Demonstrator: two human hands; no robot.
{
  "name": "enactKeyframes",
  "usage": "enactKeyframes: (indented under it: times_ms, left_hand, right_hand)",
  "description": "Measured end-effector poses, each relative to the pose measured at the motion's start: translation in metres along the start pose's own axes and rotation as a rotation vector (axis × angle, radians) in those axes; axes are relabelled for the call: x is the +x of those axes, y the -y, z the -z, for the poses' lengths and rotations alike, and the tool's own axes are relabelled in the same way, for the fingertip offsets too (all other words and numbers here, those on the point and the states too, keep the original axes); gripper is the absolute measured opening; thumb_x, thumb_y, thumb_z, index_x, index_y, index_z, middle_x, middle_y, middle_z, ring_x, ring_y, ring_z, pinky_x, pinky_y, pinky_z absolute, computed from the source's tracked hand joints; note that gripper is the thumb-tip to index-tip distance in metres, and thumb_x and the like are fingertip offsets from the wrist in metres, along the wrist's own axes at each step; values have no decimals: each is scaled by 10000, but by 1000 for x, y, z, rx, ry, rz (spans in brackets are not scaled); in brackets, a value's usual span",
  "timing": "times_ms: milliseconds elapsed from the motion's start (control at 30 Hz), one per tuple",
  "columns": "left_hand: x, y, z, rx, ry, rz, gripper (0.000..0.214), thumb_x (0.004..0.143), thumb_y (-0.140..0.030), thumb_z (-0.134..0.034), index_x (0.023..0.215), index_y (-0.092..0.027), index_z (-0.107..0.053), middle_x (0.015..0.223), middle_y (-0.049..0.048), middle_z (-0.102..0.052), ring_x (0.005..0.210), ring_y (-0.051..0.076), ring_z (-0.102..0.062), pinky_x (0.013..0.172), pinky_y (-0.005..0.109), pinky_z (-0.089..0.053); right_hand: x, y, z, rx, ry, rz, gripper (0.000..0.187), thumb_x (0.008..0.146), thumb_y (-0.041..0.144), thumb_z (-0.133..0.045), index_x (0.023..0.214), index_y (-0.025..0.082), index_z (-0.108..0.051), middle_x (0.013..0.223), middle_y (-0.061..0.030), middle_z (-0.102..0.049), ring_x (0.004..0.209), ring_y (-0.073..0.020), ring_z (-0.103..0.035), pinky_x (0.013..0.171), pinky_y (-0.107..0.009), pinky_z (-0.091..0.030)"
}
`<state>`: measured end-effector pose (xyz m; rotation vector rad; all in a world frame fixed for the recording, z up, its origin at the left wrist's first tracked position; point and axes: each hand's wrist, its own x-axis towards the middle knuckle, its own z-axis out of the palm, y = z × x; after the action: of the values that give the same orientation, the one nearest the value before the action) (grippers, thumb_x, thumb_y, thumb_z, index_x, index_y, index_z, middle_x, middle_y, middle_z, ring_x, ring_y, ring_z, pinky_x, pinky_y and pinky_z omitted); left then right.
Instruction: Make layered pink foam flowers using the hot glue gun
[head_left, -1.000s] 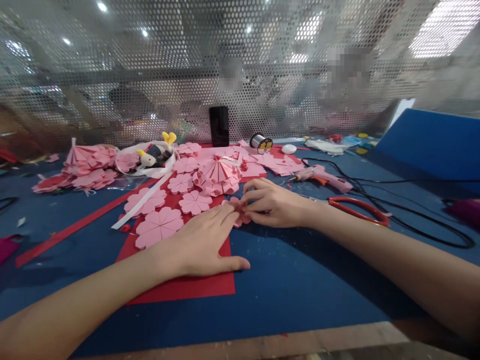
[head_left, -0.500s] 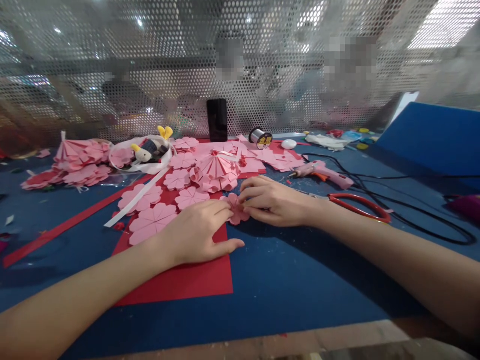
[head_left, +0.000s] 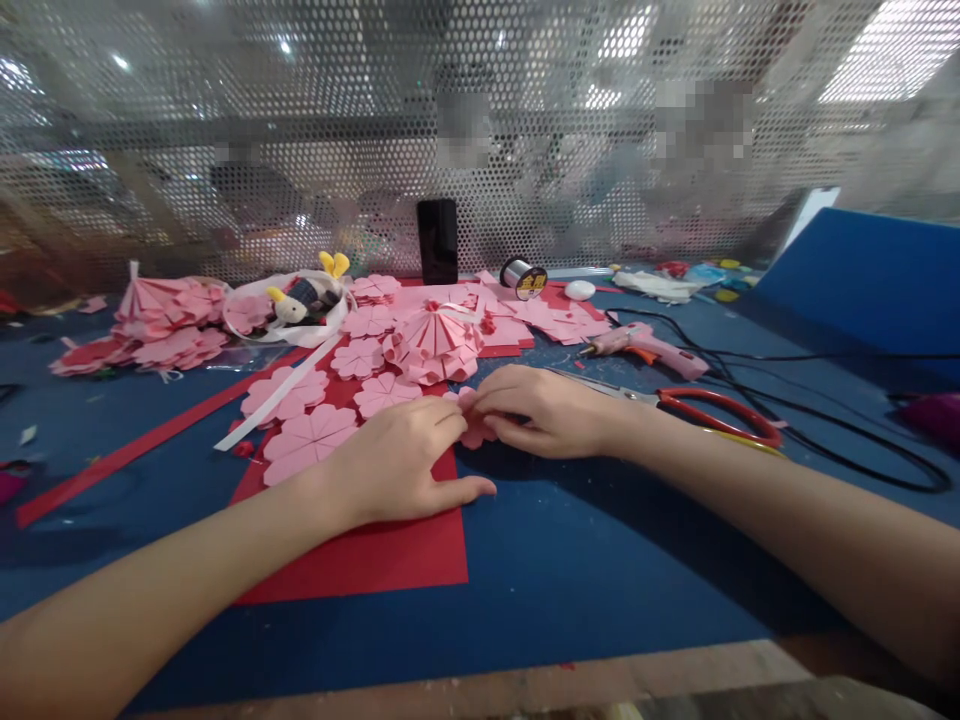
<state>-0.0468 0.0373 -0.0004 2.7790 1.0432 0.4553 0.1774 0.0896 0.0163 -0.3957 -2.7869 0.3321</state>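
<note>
A small pink paper flower (head_left: 478, 428) lies between my two hands on the blue table, partly covered by fingers. My left hand (head_left: 409, 455) rests flat over the red paper sheet (head_left: 390, 560), thumb stretched out to the right, its fingertips at the flower's left edge. From the other side, my right hand (head_left: 544, 412) has its fingers bent and closed on the flower's right part. Larger pink paper flowers (head_left: 319, 437) lie by my left wrist. Just beyond the hands sits a folded pink paper piece (head_left: 435, 345). Scissors (head_left: 716, 415) with red handles lie behind my right forearm.
A pink glue gun (head_left: 649, 350) with a black cable (head_left: 840, 460) lies to the right. Along the back stand a phone (head_left: 438, 240) and a wire spool (head_left: 523, 279). More pink folded paper (head_left: 169, 320) and a red strip (head_left: 142, 440) are on the left.
My right hand's fingers have shifted slightly left and curled further over the small flower, hiding more of it. My left hand stays almost in place. The view has shifted a little.
</note>
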Motion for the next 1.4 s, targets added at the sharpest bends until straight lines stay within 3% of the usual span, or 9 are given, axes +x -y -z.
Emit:
enactKeyframes:
  times_ms: [233,600,733,967,1200,1400]
  left_hand:
    - [-3,4,-1,-3,-30,70,457,905,-601,-540,1048,-196,-696,1193,122,-599,1083,271,-592,946,440,-496]
    - [-1,2,-2,61,-61,-26,402,906,-533,-579,1021,-156,-661,1065,113,-644,1008,271,-598,891,428,-506]
    - [-2,-1,-3,90,-63,-39,390,899,-519,-587,986,-142,-632,959,98,-669,939,274,-617,866,429,-510]
    - [-4,-3,-5,119,-50,-26,428,897,-524,-583,1024,-120,-645,997,120,-675,963,284,-615,891,443,-504]
    - [-6,-1,-7,124,-103,-73,472,912,-532,-568,1081,-104,-673,1196,167,-642,1134,301,-574,1002,447,-469]
    - [-4,1,-6,124,-59,-86,462,920,-520,-564,1074,-99,-678,1089,150,-674,1055,294,-606,959,454,-490]
  right_hand:
    - [1,-2,-2,-3,4,5,264,938,121,-455,1018,123,-707,1081,-140,-678,1023,-201,-612,899,-343,-490]
    - [1,-3,-6,-28,-28,-15,223,944,145,-482,998,140,-698,1184,-138,-651,1112,-212,-593,984,-381,-464]
    - [3,-1,-5,-15,-22,-17,206,931,137,-491,982,152,-690,1138,-117,-685,1070,-200,-611,952,-359,-472]
    - [1,3,0,-24,6,2,184,933,150,-498,950,168,-680,893,-55,-725,841,-170,-603,818,-318,-432]
    - [-3,-1,1,-7,1,-24,200,925,157,-521,1029,174,-691,960,-54,-742,869,-164,-606,810,-294,-445]
    - [-5,-9,-1,61,17,62,239,960,176,-478,882,172,-704,978,-70,-742,950,-166,-634,924,-326,-462]
